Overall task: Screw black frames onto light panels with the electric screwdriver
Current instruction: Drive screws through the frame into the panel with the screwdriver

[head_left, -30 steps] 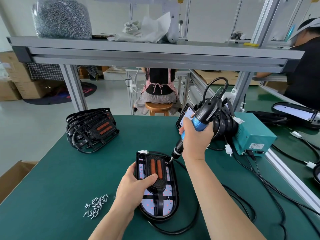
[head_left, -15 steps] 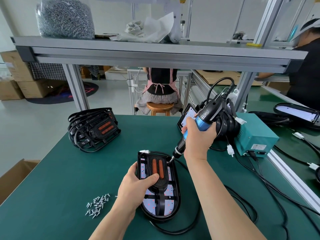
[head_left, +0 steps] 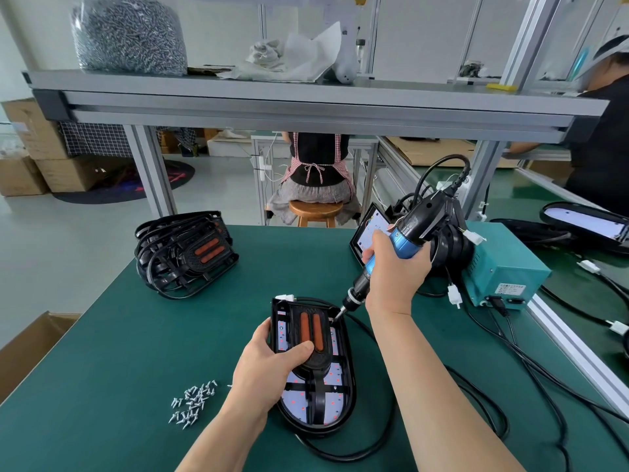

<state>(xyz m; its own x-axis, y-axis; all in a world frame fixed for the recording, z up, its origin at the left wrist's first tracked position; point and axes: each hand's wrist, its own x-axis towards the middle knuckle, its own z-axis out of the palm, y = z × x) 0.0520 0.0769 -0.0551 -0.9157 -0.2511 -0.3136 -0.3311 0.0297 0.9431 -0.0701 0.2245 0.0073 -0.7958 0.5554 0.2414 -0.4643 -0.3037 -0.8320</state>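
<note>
We see the left hand [head_left: 269, 366] clamped on the black frame [head_left: 315, 364] atop the light panel [head_left: 332, 403] near the table's [head_left: 102, 369] front edge, fingers curled, thumb on its orange-striped hub. The right hand [head_left: 394, 277] grips the electric screwdriver [head_left: 405, 238], bit touching the frame's far right corner. Loose screws [head_left: 194, 400] lie left.

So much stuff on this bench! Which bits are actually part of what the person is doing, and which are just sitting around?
In use:
- electric screwdriver, gripped by the right hand
- light panel with black frame, steadied by the left hand
- loose screws
- stack of spare frames

Lying about:
- teal power box
- bag of screws on the shelf
- crumpled cloth
</note>
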